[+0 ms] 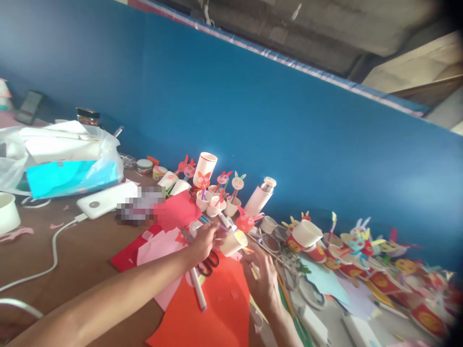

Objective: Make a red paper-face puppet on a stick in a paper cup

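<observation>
My left hand (204,241) grips a tilted white paper cup (231,243) from the left side, with thin coloured sticks running near its fingers. My right hand (261,279) stands just right of the cup, fingers spread beside a thin yellow strip (253,269). Under my left hand lie black-handled scissors (209,264) and a white marker (198,289), both resting on sheets of orange-red paper (213,303) and pink paper (159,250). A red paper rabbit (245,222) sits just beyond the cup.
Finished paper-cup rabbit crafts (217,190) and a white flask (259,196) stand against a blue wall (231,106). More cup crafts (361,250) crowd the right. On the brown table (83,250) lie a white power bank (104,198), its cable and a plastic bag (70,179).
</observation>
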A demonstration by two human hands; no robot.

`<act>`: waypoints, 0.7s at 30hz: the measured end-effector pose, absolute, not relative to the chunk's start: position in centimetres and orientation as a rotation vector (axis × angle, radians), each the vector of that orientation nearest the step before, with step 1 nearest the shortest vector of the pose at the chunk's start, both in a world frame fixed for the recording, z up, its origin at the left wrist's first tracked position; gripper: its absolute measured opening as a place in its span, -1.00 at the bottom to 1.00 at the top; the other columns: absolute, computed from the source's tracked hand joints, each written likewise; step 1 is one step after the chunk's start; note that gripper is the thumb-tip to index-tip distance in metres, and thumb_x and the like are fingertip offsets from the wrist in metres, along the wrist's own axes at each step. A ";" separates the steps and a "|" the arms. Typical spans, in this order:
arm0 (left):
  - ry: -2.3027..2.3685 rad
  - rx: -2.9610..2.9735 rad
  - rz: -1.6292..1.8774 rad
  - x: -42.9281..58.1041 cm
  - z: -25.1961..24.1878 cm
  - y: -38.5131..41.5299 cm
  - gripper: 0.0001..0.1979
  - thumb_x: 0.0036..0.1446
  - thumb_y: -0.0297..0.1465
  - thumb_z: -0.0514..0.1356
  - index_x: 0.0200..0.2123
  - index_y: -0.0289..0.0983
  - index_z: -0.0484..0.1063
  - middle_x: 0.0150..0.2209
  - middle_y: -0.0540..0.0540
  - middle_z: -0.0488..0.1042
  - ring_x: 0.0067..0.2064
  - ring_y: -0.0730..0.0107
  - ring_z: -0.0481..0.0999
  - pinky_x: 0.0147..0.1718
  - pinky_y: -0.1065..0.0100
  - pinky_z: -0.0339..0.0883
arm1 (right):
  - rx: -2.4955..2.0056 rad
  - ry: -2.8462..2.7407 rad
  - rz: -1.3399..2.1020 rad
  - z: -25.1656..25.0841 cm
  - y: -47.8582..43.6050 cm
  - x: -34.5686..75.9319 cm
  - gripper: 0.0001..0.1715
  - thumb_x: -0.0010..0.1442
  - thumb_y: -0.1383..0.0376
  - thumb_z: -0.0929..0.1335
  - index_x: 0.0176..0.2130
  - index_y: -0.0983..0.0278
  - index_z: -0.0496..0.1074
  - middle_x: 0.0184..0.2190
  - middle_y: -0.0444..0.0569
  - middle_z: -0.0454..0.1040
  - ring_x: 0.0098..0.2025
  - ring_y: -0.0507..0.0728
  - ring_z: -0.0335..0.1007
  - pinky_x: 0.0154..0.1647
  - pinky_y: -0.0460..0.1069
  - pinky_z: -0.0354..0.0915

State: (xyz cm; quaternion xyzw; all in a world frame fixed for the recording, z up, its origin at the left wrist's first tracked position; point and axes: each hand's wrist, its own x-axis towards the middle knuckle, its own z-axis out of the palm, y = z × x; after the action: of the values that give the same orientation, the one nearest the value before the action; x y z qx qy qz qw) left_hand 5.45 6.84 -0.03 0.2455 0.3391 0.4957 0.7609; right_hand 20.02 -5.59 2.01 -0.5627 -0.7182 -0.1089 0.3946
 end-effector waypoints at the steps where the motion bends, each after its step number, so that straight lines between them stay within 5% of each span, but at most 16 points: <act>1: 0.745 0.527 1.082 5.5 0.0 7.0 -0.93 0.06 -0.44 0.17 -0.42 -0.29 0.29 -0.54 -0.02 0.46 -0.52 0.40 0.50 -0.59 0.46 0.27 | -1.423 -1.947 -0.226 1.5 -6.1 20.3 -0.54 0.22 0.31 0.23 0.12 0.26 0.16 -0.45 -0.10 0.52 -0.29 0.13 0.47 -0.07 0.13 0.28; 7: 0.747 0.518 1.094 5.4 -0.3 7.3 -0.96 0.11 -0.47 0.12 -0.40 -0.30 0.29 -0.55 -0.02 0.44 -0.54 0.41 0.50 -0.63 0.47 0.27 | -1.398 -2.351 -0.232 -1.5 -7.8 21.9 -0.38 0.16 0.35 0.28 0.19 0.23 0.07 -0.32 -0.06 0.53 -0.29 0.16 0.44 -0.19 0.10 0.33; 21: 0.716 0.504 1.123 4.9 -0.1 7.5 -0.94 0.08 -0.47 0.16 -0.40 -0.30 0.30 -0.57 -0.01 0.44 -0.55 0.36 0.51 -0.63 0.45 0.29 | -1.360 -2.324 -0.137 -2.0 -8.1 23.2 -0.49 0.20 0.41 0.21 0.13 0.22 0.11 -0.33 -0.06 0.48 -0.31 0.12 0.41 -0.23 0.05 0.31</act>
State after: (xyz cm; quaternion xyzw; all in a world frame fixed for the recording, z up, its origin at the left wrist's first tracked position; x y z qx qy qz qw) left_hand 4.85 7.46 -0.14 0.2310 0.3286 0.5152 0.7571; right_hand 23.19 -8.05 -1.96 -0.4919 -0.8407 -0.0494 0.2209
